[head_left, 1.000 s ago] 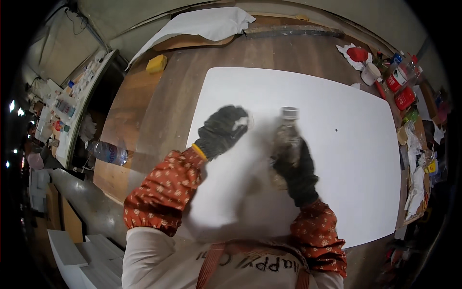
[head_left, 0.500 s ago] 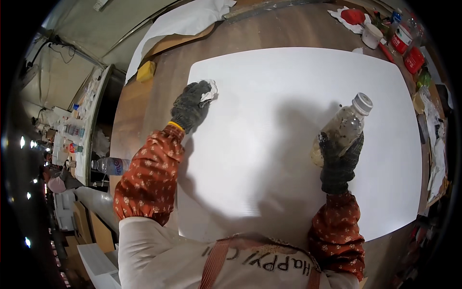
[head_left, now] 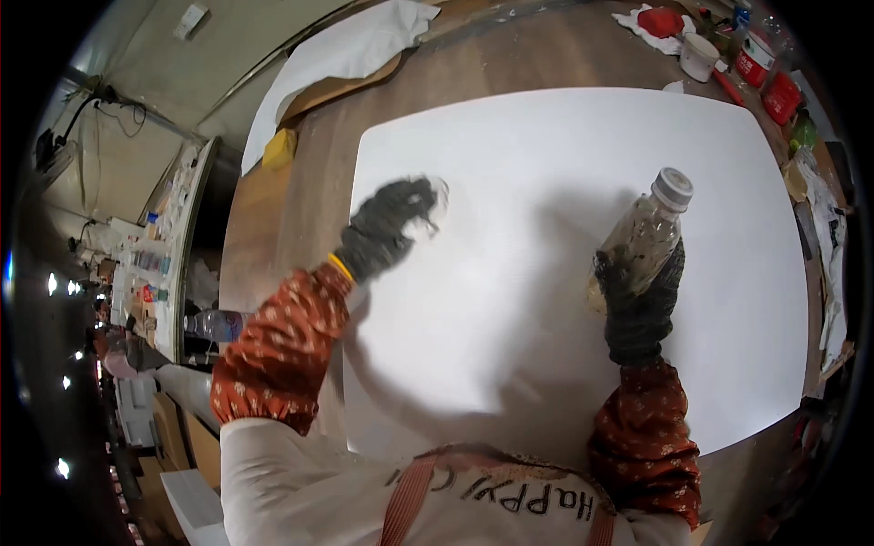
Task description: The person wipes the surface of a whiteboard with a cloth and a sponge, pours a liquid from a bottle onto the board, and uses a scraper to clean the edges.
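A large white panel [head_left: 492,309] with rounded corners lies on the brown table in front of me. My left hand [head_left: 387,227], in a dark grey knit glove, is closed on a crumpled white cloth [head_left: 435,207] over the panel's left part; motion blurs the cloth. My right hand [head_left: 640,305], gloved the same way, grips a clear plastic bottle [head_left: 648,227] with a white cap. The bottle is tilted over the panel's right part, its cap end pointing away from me. Its walls look smudged, and something pale shows near its bottom.
A yellow block [head_left: 279,148] sits at the table's left edge, below a white sheet [head_left: 341,59] on cardboard. At the far right stand a white tub [head_left: 699,57], red containers [head_left: 781,97] and a red item on white cloth [head_left: 660,22]. Another bottle [head_left: 215,325] lies left of the table.
My left hand has moved right and slightly nearer with the cloth, from the panel's far left edge inward. The right hand still holds the bottle, shifted slightly left.
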`<state>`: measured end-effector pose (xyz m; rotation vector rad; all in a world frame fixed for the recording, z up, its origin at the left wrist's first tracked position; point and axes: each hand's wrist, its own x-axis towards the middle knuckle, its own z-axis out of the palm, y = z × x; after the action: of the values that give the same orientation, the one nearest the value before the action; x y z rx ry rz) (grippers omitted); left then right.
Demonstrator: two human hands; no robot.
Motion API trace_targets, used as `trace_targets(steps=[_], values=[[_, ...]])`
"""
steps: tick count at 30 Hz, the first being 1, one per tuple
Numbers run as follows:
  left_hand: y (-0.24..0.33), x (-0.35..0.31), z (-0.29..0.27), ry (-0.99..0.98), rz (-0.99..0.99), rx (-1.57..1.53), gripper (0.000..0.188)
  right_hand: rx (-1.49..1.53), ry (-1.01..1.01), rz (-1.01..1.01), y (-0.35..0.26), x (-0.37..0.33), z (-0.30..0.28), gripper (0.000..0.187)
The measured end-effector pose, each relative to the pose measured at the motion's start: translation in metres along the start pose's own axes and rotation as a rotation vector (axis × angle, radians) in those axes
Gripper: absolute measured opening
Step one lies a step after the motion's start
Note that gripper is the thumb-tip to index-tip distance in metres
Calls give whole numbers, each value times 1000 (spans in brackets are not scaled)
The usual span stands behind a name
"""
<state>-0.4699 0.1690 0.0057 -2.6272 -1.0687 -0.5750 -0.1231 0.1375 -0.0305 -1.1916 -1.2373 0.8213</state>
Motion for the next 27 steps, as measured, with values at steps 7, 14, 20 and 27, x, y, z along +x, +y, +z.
trace_targets(steps=[7,14,20,27], values=[[19,16,4,90,-934,-1239,12,-175,-27,-132,-8,2,7,76],[95,-10,-34,-194,-189,-58,47,-160,-86,-110,-15,6,1,80],[100,-23,-23,-92,-322,-1,40,-152,-116,-167,-17,5,4,79],[95,-10,-40,317,-1081,-1152,35,1308,-640,477,-31,-13,7,80]])
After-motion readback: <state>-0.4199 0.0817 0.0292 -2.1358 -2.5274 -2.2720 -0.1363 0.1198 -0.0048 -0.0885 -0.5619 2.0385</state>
